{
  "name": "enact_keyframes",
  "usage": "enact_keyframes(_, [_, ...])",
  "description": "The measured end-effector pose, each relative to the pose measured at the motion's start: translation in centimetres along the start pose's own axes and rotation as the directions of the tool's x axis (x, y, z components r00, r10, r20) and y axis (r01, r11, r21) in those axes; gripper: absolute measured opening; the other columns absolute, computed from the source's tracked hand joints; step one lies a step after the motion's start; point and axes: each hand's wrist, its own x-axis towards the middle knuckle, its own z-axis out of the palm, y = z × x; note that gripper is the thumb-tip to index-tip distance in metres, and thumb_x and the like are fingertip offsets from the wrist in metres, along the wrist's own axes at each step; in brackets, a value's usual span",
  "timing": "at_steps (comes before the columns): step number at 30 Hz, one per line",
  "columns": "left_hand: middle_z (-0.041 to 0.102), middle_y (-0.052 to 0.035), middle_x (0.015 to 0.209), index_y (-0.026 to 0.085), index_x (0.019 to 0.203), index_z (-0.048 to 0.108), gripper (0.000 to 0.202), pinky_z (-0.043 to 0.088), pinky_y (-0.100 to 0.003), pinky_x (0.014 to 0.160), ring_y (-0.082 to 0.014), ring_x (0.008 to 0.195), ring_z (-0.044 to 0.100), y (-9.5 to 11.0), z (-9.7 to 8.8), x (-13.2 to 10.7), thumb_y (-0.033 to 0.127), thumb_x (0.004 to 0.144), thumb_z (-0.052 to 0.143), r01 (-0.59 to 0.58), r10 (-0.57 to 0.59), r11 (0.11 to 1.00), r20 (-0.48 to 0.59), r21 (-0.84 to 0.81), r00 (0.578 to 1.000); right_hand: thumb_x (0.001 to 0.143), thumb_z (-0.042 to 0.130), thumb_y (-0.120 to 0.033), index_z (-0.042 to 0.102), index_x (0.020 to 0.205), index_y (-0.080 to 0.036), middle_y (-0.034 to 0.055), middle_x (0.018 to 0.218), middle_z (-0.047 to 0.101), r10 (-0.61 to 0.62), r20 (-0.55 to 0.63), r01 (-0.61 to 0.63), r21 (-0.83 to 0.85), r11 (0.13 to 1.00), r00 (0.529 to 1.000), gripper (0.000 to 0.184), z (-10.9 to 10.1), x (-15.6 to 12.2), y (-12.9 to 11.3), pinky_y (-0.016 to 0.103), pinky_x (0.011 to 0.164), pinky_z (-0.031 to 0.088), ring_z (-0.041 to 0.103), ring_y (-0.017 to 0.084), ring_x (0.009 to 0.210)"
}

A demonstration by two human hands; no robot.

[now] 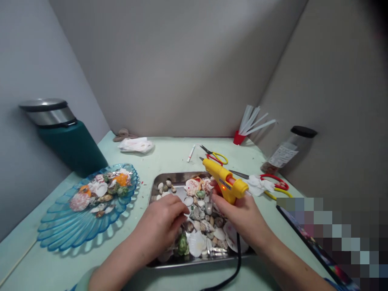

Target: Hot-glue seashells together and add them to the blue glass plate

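Observation:
My right hand [239, 216] is wrapped round the grip of a yellow glue gun [222, 180], whose nozzle points up and to the left over a metal tray [157, 186] filled with several seashells [197, 218]. A black cord [235, 268] runs from the gun toward me. My left hand [162, 224] reaches into the tray with its fingers curled down among the shells; what they pinch is hidden.
A blue shell-shaped glass dish [69, 220] with glued shells sits at the left. Behind it stands a teal bin [65, 137]. Scissors [216, 155], a red cup of glue sticks [242, 135], a jar [287, 151], tissues [135, 144] and a tablet [315, 242] lie around.

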Motion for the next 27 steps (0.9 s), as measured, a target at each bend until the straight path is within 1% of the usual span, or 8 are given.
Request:
enact_keyframes(4, [0.063, -0.0069, 0.082, 0.019, 0.078, 0.066, 0.017, 0.039, -0.037, 0.075, -0.0239, 0.085, 0.05, -0.1, 0.7, 0.1, 0.012, 0.08, 0.051, -0.042, 0.016, 0.968, 0.11, 0.246, 0.994, 0.074, 0.062, -0.024, 0.059, 0.092, -0.016, 0.0051, 0.088, 0.064, -0.017, 0.036, 0.018, -0.017, 1.0, 0.999, 0.02, -0.1, -0.1, 0.7, 0.032, 0.074, 0.048, 0.06, 0.02, 0.081])
enact_keyframes(7, [0.062, -0.008, 0.083, 0.019, 0.08, 0.066, 0.022, 0.038, -0.04, 0.075, -0.0249, 0.084, 0.049, -0.3, 0.9, 0.3, 0.008, 0.079, 0.047, -0.018, -0.013, 0.936, 0.085, 0.351, 0.996, 0.076, 0.062, -0.025, 0.058, 0.095, -0.016, 0.006, 0.091, 0.064, -0.029, 0.051, 0.03, -0.027, 0.999, 0.998, 0.022, -0.1, -0.1, 1.3, 0.032, 0.077, 0.047, 0.06, 0.02, 0.084])
enact_keyframes(12, [0.062, -0.0088, 0.1, 0.021, 0.103, 0.062, 0.03, 0.038, -0.04, 0.083, -0.0247, 0.094, 0.048, 0.0, 0.9, 0.9, 0.008, 0.083, 0.044, -0.097, 0.071, 0.948, 0.095, 0.303, 0.993, 0.078, 0.06, -0.024, 0.059, 0.098, -0.017, 0.0058, 0.095, 0.065, -0.036, 0.079, 0.035, 0.016, 0.999, 0.996, 0.021, -0.1, 0.0, 1.6, 0.031, 0.081, 0.046, 0.06, 0.021, 0.088])
enact_keyframes(15, [0.062, -0.007, 0.101, 0.023, 0.098, 0.063, 0.024, 0.037, -0.039, 0.084, -0.0232, 0.094, 0.05, 0.4, 1.5, 1.2, 0.013, 0.084, 0.047, -0.155, 0.112, 0.949, 0.168, 0.273, 0.979, 0.078, 0.059, -0.023, 0.061, 0.094, -0.017, 0.0045, 0.09, 0.065, -0.037, 0.084, 0.036, 0.012, 0.999, 0.996, 0.017, -0.1, 0.0, 1.5, 0.031, 0.079, 0.047, 0.06, 0.02, 0.086])
enact_keyframes(19, [0.063, -0.0062, 0.091, 0.02, 0.085, 0.062, 0.018, 0.038, -0.038, 0.08, -0.0217, 0.087, 0.053, 0.5, 1.9, 1.2, 0.011, 0.084, 0.047, -0.086, 0.04, 0.96, 0.175, 0.266, 0.984, 0.077, 0.059, -0.022, 0.06, 0.089, -0.018, 0.0037, 0.086, 0.064, -0.048, 0.068, 0.047, 0.008, 0.999, 0.997, 0.013, 0.0, -0.1, 1.8, 0.029, 0.073, 0.047, 0.06, 0.019, 0.08])
enact_keyframes(21, [0.061, -0.0059, 0.089, 0.019, 0.084, 0.061, 0.019, 0.039, -0.037, 0.078, -0.0207, 0.084, 0.053, 0.4, 1.8, 1.1, 0.011, 0.085, 0.044, -0.052, 0.024, 0.982, 0.153, 0.183, 0.988, 0.076, 0.061, -0.021, 0.061, 0.089, -0.018, 0.0033, 0.085, 0.065, -0.036, 0.06, 0.033, 0.037, 0.999, 0.998, 0.014, 0.1, -0.1, 1.8, 0.029, 0.073, 0.048, 0.06, 0.019, 0.079])
enact_keyframes(24, [0.057, -0.0057, 0.096, 0.019, 0.09, 0.057, 0.018, 0.042, -0.032, 0.078, -0.0185, 0.087, 0.053, 0.4, 1.1, 0.9, 0.01, 0.084, 0.043, 0.0, 0.009, 0.993, 0.073, -0.12, 0.997, 0.072, 0.063, -0.021, 0.063, 0.087, -0.018, 0.0024, 0.082, 0.066, -0.001, 0.05, -0.003, 0.093, 0.996, 0.999, 0.016, 0.2, -0.1, 1.2, 0.029, 0.07, 0.048, 0.061, 0.019, 0.076])
enact_keyframes(27, [0.056, -0.0042, 0.096, 0.02, 0.094, 0.053, 0.015, 0.044, -0.03, 0.076, -0.0173, 0.086, 0.054, 0.4, 0.4, 0.6, 0.013, 0.081, 0.051, 0.086, -0.089, 0.884, 0.016, -0.459, 0.996, 0.068, 0.066, -0.02, 0.065, 0.085, -0.017, 0.0009, 0.077, 0.066, 0.03, 0.059, -0.038, 0.146, 0.988, 0.998, 0.017, 0.3, -0.2, 0.3, 0.028, 0.067, 0.048, 0.061, 0.018, 0.072])
